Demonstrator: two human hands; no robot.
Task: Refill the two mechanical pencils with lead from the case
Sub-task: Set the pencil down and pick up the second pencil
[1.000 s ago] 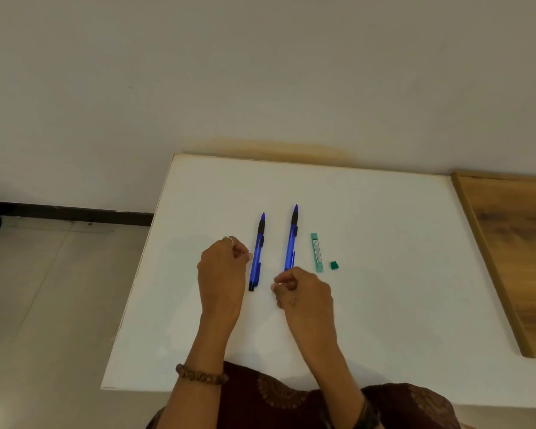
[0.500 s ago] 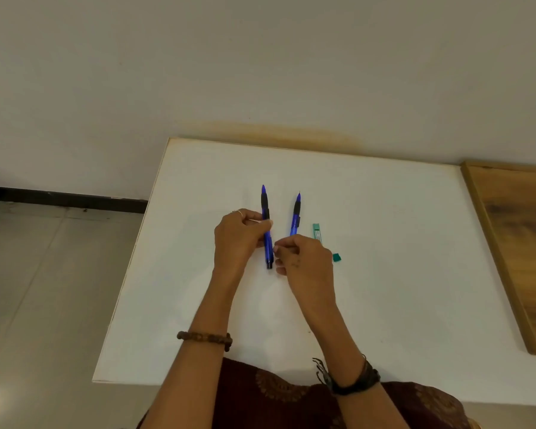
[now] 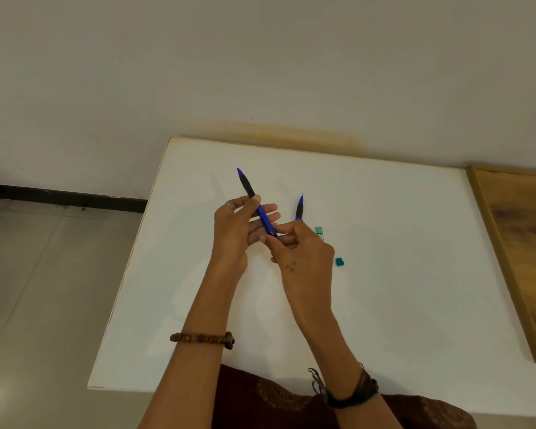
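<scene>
My left hand (image 3: pixel 235 233) holds a blue mechanical pencil with a black grip (image 3: pixel 256 201) lifted off the table, its tip pointing up and away to the left. My right hand (image 3: pixel 300 255) pinches the near end of that same pencil with thumb and forefinger. The second blue pencil (image 3: pixel 299 207) lies on the white table (image 3: pixel 399 274), its lower half hidden behind my right hand. The green lead case (image 3: pixel 320 233) lies just right of my right hand, partly covered. Its small green cap (image 3: pixel 339 261) sits apart, nearer to me.
The white table's left edge drops to a tiled floor (image 3: pixel 44 289). A wooden board (image 3: pixel 520 243) borders the table on the right. A pale wall (image 3: pixel 260 72) stands behind the far edge.
My left hand has picked the left pencil up off the table and tilted it. My right hand has come over and gripped its near end.
</scene>
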